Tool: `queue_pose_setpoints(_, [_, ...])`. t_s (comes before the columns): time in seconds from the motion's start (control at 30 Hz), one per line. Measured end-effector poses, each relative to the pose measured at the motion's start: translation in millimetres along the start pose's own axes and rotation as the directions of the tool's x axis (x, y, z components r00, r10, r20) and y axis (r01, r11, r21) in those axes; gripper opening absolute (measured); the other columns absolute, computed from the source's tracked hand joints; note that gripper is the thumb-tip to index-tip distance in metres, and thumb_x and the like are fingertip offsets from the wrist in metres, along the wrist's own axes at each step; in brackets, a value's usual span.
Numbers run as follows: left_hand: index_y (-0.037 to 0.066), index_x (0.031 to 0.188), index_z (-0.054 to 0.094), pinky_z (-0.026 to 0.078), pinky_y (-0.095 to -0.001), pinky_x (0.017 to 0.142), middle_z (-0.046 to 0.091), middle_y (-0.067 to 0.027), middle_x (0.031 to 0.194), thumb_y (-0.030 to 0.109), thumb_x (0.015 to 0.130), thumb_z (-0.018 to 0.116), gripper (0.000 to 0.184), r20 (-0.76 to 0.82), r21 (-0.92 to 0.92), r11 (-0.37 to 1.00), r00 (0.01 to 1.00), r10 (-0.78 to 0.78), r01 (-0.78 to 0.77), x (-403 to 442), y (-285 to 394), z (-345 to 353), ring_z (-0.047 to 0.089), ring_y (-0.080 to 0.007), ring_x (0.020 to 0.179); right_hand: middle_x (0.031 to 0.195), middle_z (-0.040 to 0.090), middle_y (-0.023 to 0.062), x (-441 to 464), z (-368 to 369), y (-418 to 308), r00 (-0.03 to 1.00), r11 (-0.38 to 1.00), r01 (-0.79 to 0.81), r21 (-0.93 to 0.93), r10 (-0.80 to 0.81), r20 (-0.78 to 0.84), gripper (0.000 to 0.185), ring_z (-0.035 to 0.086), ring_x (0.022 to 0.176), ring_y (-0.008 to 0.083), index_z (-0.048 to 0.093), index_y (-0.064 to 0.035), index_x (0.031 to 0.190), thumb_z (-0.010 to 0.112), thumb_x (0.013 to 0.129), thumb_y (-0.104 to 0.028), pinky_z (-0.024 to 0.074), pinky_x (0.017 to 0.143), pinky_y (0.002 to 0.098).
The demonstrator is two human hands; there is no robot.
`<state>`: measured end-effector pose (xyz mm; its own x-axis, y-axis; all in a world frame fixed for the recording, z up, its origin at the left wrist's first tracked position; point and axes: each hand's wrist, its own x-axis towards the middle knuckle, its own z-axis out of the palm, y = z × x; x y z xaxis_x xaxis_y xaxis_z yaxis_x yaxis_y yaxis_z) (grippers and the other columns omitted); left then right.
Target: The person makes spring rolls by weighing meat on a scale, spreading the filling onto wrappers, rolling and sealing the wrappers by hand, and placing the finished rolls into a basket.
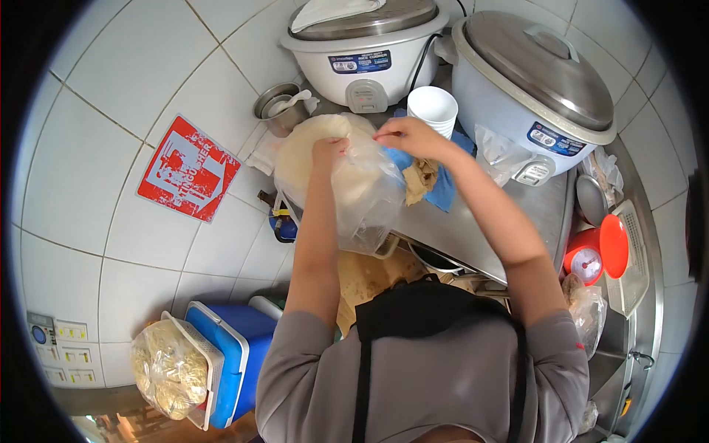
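A large clear plastic bag [367,196] with pale, cream-white contents stands at the near left end of the steel counter, its loose film hanging over the edge. My left hand [330,150] is closed on the film at the top of the bag, against the pale contents. Across from it, my right hand [413,138] pinches at the bag's upper right edge, thumb and fingertips together. Under my right wrist lie a blue cloth [442,190] and a crumpled tan cloth [420,179]. A stack of white cups [432,107] stands just behind that hand.
Two large rice cookers, one white [325,63] and one pale blue [509,92], line the back. A metal pot [284,118] sits left of them. At right are a red scale [583,258] and steel counter [509,229]. A blue cooler [236,347] stands low at left.
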<state>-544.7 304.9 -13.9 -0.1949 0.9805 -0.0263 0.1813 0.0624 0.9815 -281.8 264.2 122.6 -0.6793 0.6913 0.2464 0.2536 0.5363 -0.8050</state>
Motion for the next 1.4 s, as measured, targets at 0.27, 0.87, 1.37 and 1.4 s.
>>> queue_pose_setpoints(0.27, [-0.004, 0.080, 0.068, 0.050, -0.0242, 0.057, 0.064, -0.0060, 0.064, 0.023, 0.071, 0.073, 0.029, -0.043, -0.089, 0.993, 0.996, -0.082, 0.078, 0, 6, 4, 0.060, -0.0123, 0.059, 0.096, 0.065, 0.0177, 82, 96, 66, 0.923, 0.958, -0.211, -0.194, 0.130, -0.361, 0.027, 0.063, 0.085, 0.0286, 0.063, -0.0040, 0.104, 0.051, 0.081, -0.001, 0.0486, 0.077, 0.0356])
queue_pose_setpoints(0.87, [0.007, 0.075, 0.060, 0.045, -0.0261, 0.059, 0.060, -0.0036, 0.071, 0.024, 0.075, 0.065, 0.017, -0.067, -0.585, 0.804, 0.981, -0.181, 0.109, 1, 15, -56, 0.056, -0.0145, 0.062, 0.090, 0.067, 0.0129, 115, 110, 93, 0.792, 0.776, -0.561, -0.288, 0.402, -0.459, 0.029, 0.063, 0.090, 0.0307, 0.063, -0.0143, 0.095, 0.063, 0.068, -0.005, 0.0482, 0.080, 0.0404])
queue_pose_setpoints(1.37, [0.001, 0.106, 0.058, 0.051, -0.0378, 0.074, 0.063, -0.0111, 0.099, 0.027, 0.084, 0.049, 0.034, -0.575, -0.432, 0.648, 0.745, 0.337, -0.627, -123, 181, -227, 0.061, -0.0242, 0.085, 0.110, 0.059, 0.0103, 99, 109, 87, 0.859, 0.769, -0.462, -0.441, 0.265, -0.438, 0.032, 0.052, 0.106, 0.0283, 0.063, -0.0224, 0.108, 0.066, 0.076, -0.019, 0.0430, 0.088, 0.0413])
queue_pose_setpoints(1.4, [0.000, 0.105, 0.058, 0.051, -0.0359, 0.073, 0.064, -0.0108, 0.097, 0.024, 0.085, 0.049, 0.032, -0.460, -0.532, 0.659, 0.835, 0.302, -0.532, -119, 189, -228, 0.061, -0.0232, 0.083, 0.111, 0.057, 0.0120, 91, 105, 75, 0.871, 0.780, -0.426, -0.458, 0.217, -0.441, 0.033, 0.051, 0.106, 0.0287, 0.063, -0.0219, 0.109, 0.066, 0.076, -0.021, 0.0428, 0.088, 0.0415])
